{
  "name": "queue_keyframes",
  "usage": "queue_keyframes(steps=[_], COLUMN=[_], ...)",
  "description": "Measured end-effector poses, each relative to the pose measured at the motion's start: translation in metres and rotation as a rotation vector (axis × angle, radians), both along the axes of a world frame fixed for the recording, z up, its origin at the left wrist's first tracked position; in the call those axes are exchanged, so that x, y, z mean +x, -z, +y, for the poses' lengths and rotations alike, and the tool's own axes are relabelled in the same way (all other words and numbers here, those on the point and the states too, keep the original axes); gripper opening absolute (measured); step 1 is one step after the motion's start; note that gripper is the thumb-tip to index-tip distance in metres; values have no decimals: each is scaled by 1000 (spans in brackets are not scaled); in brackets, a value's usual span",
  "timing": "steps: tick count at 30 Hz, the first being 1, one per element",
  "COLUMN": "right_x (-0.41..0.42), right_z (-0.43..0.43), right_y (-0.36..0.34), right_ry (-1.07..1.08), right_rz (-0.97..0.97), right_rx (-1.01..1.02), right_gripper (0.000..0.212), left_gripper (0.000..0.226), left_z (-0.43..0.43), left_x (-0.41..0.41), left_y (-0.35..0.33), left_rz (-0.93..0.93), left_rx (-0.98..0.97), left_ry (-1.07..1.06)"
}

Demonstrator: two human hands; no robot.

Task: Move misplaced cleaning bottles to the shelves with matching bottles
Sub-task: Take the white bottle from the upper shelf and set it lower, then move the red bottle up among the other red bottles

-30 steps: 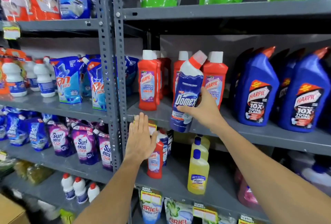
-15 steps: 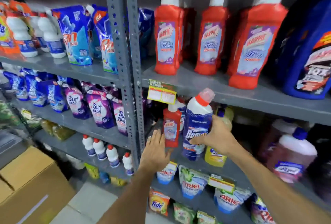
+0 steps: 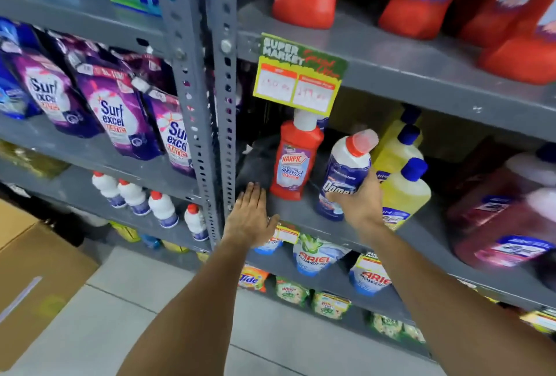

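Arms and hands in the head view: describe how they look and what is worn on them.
Both forearms are bare to the frame's lower edge: no sleeves, gloves, watch or bracelets visible. The left hand and right hand show no rings that can be made out. The image is slightly blurred, so fine detail is unclear.

At the left of your frame, purple detergent pouches (image 3: 117,110) lean along a grey shelf. A cardboard box (image 3: 33,279) sits on the tiled floor (image 3: 126,330) at lower left. A yellow price tag (image 3: 298,74) hangs at upper centre.
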State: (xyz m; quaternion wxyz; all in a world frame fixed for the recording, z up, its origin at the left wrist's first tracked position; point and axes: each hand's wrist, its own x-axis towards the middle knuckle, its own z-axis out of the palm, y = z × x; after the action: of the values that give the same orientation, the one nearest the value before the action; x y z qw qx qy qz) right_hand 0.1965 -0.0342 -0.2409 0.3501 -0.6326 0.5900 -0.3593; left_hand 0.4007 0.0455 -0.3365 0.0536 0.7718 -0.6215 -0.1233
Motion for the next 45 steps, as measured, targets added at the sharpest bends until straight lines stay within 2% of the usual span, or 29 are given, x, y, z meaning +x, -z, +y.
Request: queue_keyframes(steps=[10, 17, 24, 30, 33, 35, 38, 41, 45], right_x=[19, 25, 25, 29, 38, 45, 56, 65, 72], right_z=[-31, -38, -26, 7, 15, 14, 10, 1, -11], right_y=[13, 19, 26, 36, 36, 29, 10, -5, -11], right_ry=[152, 182, 291, 476, 372, 221, -34, -203, -242], right_rz=[-11, 0, 17, -122, -132, -212, -233, -205, -143], right_rx=[10, -5, 83, 158, 165, 163, 127, 87, 67], right_gripper=[77, 77, 56, 43, 24, 35, 71, 80, 87], left_gripper=[84, 83, 82, 76, 76, 76, 76, 76, 75], left_z=[-1, -1, -1, 10, 9, 8, 8, 7, 7], left_x=[7, 9, 10, 14, 13, 12, 11, 10, 11], left_y=[20, 23, 18, 18, 17, 18, 19, 20, 23], left_rz=[27, 5, 11, -42, -50, -58, -68, -83, -52], left_rx=[-36, -47, -4, -15, -11, -19, -34, -11, -22], left_ry=[31, 52, 69, 114, 112, 109, 107, 105, 104])
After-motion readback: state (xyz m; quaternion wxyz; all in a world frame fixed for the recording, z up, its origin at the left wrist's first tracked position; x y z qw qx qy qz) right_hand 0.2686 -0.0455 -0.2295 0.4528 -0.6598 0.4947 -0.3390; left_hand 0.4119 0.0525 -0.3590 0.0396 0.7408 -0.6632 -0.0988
